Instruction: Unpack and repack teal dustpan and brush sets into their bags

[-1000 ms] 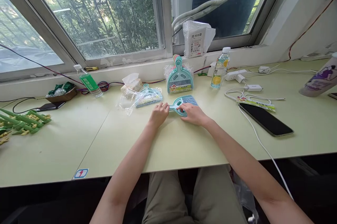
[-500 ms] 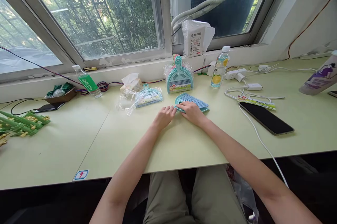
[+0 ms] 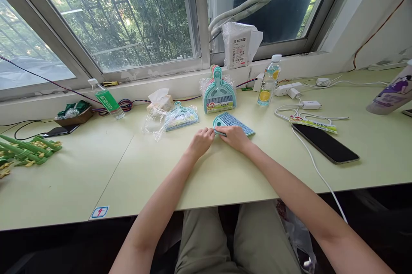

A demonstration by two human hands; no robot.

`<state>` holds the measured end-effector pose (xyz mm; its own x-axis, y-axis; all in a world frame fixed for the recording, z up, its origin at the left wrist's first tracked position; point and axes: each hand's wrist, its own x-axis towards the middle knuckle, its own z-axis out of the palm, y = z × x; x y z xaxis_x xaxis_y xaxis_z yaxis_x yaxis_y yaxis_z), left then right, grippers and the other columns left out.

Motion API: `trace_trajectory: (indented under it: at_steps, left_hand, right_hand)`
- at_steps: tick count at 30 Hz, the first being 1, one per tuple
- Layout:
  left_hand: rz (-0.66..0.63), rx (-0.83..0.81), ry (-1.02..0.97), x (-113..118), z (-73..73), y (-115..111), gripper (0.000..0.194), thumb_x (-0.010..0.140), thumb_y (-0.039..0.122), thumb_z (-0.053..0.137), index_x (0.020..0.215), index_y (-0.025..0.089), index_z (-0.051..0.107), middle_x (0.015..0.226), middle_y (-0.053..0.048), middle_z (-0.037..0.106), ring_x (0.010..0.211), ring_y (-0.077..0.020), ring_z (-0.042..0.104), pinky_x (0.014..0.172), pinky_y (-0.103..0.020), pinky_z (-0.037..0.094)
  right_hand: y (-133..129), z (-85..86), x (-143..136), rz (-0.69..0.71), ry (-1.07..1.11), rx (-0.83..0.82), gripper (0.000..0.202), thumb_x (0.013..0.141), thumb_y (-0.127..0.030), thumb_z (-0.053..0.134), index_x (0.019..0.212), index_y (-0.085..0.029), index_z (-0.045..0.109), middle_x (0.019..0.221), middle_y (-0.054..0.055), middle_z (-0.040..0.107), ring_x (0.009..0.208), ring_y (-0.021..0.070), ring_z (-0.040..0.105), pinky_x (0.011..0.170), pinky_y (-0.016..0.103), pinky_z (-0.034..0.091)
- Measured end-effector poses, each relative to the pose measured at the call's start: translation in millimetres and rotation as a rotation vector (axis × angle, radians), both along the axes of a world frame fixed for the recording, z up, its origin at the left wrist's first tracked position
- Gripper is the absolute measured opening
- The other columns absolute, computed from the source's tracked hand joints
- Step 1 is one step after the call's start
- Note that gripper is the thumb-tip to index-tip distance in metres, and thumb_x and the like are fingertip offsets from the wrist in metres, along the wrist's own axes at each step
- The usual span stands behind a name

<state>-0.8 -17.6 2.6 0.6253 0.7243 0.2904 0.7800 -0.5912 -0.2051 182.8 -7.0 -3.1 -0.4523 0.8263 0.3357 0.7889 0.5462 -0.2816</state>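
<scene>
A small teal dustpan-and-brush set (image 3: 236, 123) with blue bristles lies on the pale green table, its bristle end pointing right. My left hand (image 3: 202, 140) is closed round the handle end of the set. On the near side of it, my right hand (image 3: 234, 137) grips close to the handle, its fingers bent over the edge and hiding part of the set. Behind, a stack of similar dustpan sets (image 3: 219, 94) in clear wrap leans against the wall. Another wrapped dustpan set (image 3: 182, 116) lies to the left of my hands.
A tissue pack (image 3: 160, 101) and a green-labelled bottle (image 3: 107, 101) are at the back left. To the right stand a lemon-printed bottle (image 3: 269, 81), a black phone (image 3: 325, 143), a white cable (image 3: 312, 162) and a tumbler (image 3: 391, 94). Green woven pieces (image 3: 30, 149) lie far left.
The dustpan set has tilted slightly and settled flatter, showing more of its bristle face. My right hand's fingers have drawn in a little toward its near edge.
</scene>
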Motion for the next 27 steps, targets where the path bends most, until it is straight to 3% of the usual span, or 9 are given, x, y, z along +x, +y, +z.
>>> trace_trajectory:
  at_steps: [3,7,12,14,16,18,20,22,27]
  left_hand:
    - [-0.004,-0.003,-0.024,0,-3.9,3,0.036,0.089,0.000,0.035,0.102,0.013,0.066,0.095,-0.013,0.067,0.088,-0.0219,0.062,0.093,-0.038,0.046]
    - [-0.025,0.047,-0.107,-4,-11.8,5,0.035,0.090,0.003,0.037,0.103,0.017,0.067,0.098,-0.009,0.069,0.087,-0.0193,0.063,0.112,-0.043,0.035]
    - [0.022,0.117,-0.451,-1,-5.8,-2,0.037,0.092,0.015,0.047,0.127,0.025,0.056,0.131,-0.008,0.060,0.123,-0.0232,0.053,0.118,-0.049,0.027]
    - [0.062,0.082,-0.699,2,-2.2,-3,0.048,0.091,0.023,0.052,0.139,0.025,0.044,0.142,-0.011,0.050,0.132,-0.0247,0.045,0.114,-0.048,0.033]
    - [0.092,-0.045,-0.996,4,-0.9,-1,0.057,0.090,0.030,0.056,0.143,0.022,0.038,0.146,-0.015,0.044,0.131,-0.0252,0.046,0.105,-0.044,0.043]
    - [0.079,-0.312,-1.231,5,-1.5,2,0.052,0.088,0.035,0.058,0.136,0.020,0.046,0.142,-0.016,0.048,0.124,-0.0252,0.052,0.098,-0.040,0.048]
    - [0.003,-0.676,-1.336,7,-2.7,4,0.041,0.086,0.037,0.061,0.123,0.020,0.059,0.135,-0.013,0.056,0.119,-0.0253,0.057,0.097,-0.037,0.048]
    - [-0.090,-0.928,-1.383,10,-3.3,3,0.033,0.081,0.036,0.067,0.110,0.021,0.066,0.127,-0.010,0.063,0.119,-0.0256,0.058,0.100,-0.035,0.046]
    - [-0.036,-0.975,-1.569,16,-4.7,0,0.028,0.074,0.036,0.076,0.092,0.017,0.068,0.102,-0.008,0.070,0.110,-0.0264,0.061,0.099,-0.035,0.048]
  right_hand:
    - [0,1.1,-3,-0.028,-0.047,-0.014,0.037,0.090,-0.017,0.052,0.123,-0.024,0.067,0.130,0.006,0.065,0.116,0.0247,0.065,0.094,0.036,0.051]
    - [-2,-1.0,-3,-0.047,-0.040,-0.003,0.036,0.090,-0.018,0.052,0.123,-0.023,0.067,0.128,0.006,0.066,0.113,0.0252,0.066,0.092,0.037,0.052]
    - [-5,-0.9,-2,-0.112,0.145,0.049,0.036,0.093,-0.022,0.050,0.125,-0.026,0.066,0.130,0.003,0.065,0.118,0.0232,0.064,0.098,0.037,0.050]
    - [-5,0.5,-2,-0.167,0.271,0.080,0.034,0.094,-0.025,0.050,0.124,-0.027,0.066,0.128,0.003,0.066,0.118,0.0224,0.064,0.100,0.036,0.050]
    - [-5,1.8,-3,-0.202,0.392,0.106,0.033,0.093,-0.027,0.052,0.121,-0.026,0.068,0.125,0.003,0.068,0.117,0.0217,0.064,0.101,0.036,0.050]
    - [-6,2.5,-4,-0.213,0.481,0.113,0.031,0.092,-0.027,0.053,0.119,-0.026,0.069,0.123,0.003,0.069,0.117,0.0218,0.064,0.103,0.037,0.049]
    - [-8,2.7,-8,-0.197,0.558,0.101,0.030,0.091,-0.027,0.054,0.116,-0.027,0.070,0.123,0.003,0.069,0.118,0.0223,0.064,0.105,0.038,0.048]
    - [-10,2.7,-14,-0.142,0.642,0.056,0.029,0.090,-0.028,0.055,0.113,-0.028,0.071,0.121,0.002,0.070,0.117,0.0228,0.064,0.106,0.040,0.047]
    - [-6,4.4,-24,0.110,0.916,-0.232,0.034,0.084,-0.023,0.057,0.116,-0.023,0.068,0.118,0.005,0.071,0.113,0.0198,0.066,0.102,0.037,0.050]
